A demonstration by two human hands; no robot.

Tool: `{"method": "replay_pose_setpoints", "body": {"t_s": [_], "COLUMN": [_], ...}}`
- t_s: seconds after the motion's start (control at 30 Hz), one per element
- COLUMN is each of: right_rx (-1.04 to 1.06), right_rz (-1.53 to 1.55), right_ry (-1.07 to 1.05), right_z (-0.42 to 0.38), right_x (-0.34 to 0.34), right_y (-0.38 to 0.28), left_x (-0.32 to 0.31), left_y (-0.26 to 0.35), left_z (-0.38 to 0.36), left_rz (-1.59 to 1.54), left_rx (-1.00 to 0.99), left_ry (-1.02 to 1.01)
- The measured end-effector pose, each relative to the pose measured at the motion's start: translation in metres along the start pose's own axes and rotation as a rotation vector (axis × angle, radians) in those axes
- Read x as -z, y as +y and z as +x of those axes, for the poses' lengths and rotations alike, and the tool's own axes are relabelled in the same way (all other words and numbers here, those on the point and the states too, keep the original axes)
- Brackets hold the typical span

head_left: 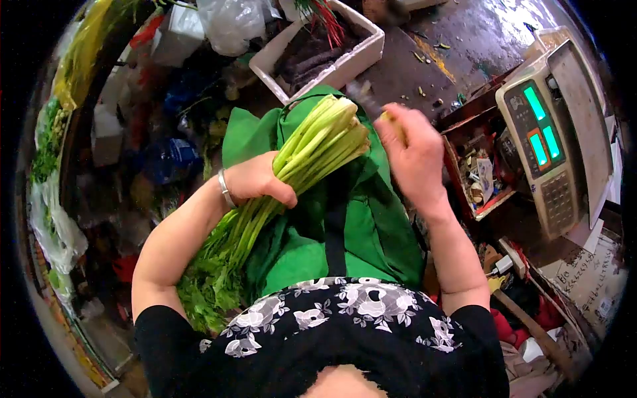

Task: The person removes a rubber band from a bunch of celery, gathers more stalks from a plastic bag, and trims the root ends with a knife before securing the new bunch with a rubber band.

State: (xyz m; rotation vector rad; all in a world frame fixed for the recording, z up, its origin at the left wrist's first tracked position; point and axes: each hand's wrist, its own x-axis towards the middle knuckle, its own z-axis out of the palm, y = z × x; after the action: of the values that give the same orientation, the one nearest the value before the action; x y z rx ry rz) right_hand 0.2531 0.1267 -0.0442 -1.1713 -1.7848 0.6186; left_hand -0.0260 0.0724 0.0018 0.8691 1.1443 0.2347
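One bunch of celery (292, 179) slanting across a green apron (361, 232), left hand (255, 180) clamped around its stalks mid-length, right hand (415, 156) closed on a blurred knife (365, 96) just beside the cut ends, scale (554, 132) at right.

blade (361, 93): motion-blurred, outline unclear | right hand (415, 159): handle hidden inside grip | celery bunch (292, 172): mid-stalks covered by left hand (255, 179) | scale (554, 132): display digits too small to read | paper labels (590, 275): writing illegible
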Motion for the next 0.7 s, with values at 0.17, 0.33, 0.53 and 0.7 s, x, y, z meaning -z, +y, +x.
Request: {"method": "replay_pose_setpoints", "body": {"t_s": [0.17,0.33,0.53,0.7], "right_rx": [-0.285,-0.067,-0.487,-0.307], "right_rz": [0.232,0.273,0.415,0.465], "right_ry": [-0.044,-0.251,-0.015,-0.196], "right_z": [0.004,0.002,0.01,-0.018], "right_x": [0.006,0.008,0.001,0.015], "right_y": [0.017,-0.002,0.037,0.009], "left_x": [0.005,0.011,0.012,0.011], "left_y": [0.002,-0.003,0.004,0.008], "left_z": [-0.002,0.003,0.003,-0.001], "left_rz": [0.028,0.059,0.018,-0.065], "left_rx": [0.07,0.04,0.072,0.12], "left_ry": [-0.028,-0.064,-0.061,-0.102]}}
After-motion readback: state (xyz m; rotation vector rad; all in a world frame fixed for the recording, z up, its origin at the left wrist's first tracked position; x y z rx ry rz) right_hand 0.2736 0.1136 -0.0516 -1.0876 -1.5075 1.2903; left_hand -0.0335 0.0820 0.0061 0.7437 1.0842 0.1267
